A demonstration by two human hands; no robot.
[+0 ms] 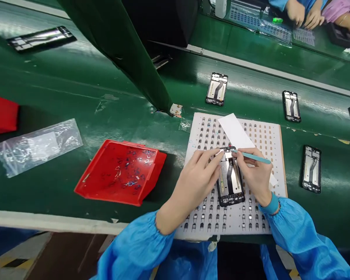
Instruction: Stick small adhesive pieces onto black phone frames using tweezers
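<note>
A phone mid-frame (pixel 231 182) with a dark flex ribbon across its silver plate lies on a white board (pixel 230 227) holding rows of small metal parts. My left hand (pixel 200 173) grips the frame's upper left corner, fingers bent together over the edge. Teal tweezers (pixel 256 157) are pinched in my right hand (pixel 255 173), their tips at the top of the frame. Whatever lies under the fingertips is too small to make out. A white paper strip (pixel 236 130) passes behind my right hand on the board.
A red bin (pixel 105 182) with tiny scraps stands left of the board, beside a clear plastic bag (pixel 41 146). More phone frames (pixel 311 169) lie on the green belt. A dark green post (pixel 134 50) rises ahead. Co-workers' hands (pixel 305 15) show at the far right.
</note>
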